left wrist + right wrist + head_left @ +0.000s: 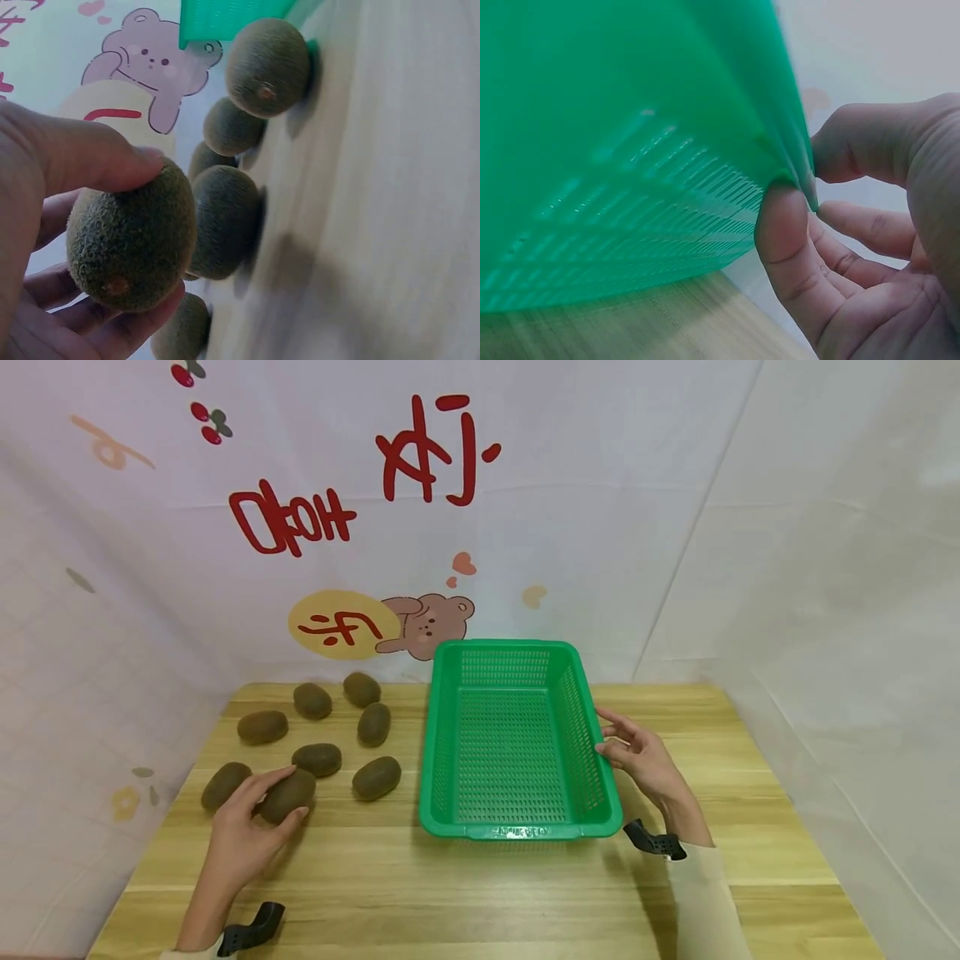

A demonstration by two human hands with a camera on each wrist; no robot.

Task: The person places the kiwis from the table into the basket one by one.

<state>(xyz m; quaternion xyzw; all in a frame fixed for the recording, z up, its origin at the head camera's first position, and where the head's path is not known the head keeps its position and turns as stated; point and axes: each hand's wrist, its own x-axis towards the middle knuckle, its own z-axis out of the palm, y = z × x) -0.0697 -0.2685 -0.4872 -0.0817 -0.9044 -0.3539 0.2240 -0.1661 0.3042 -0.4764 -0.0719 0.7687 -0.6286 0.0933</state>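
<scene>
While a fuzzy brown kiwifruit (288, 795) is cupped between thumb and curled fingers of the left hand (243, 831) at seven o'clock on the wooden table (480, 893), the rim of the green mesh basket (517, 739) is pinched at its three o'clock edge by the right hand (641, 760). Seven more kiwis (315, 727) are seen scattered at ten o'clock. Small, light and probably easily bruised, the fruit is best gripped gently around its middle; the thin plastic rim is likely flexed under pressure.
</scene>
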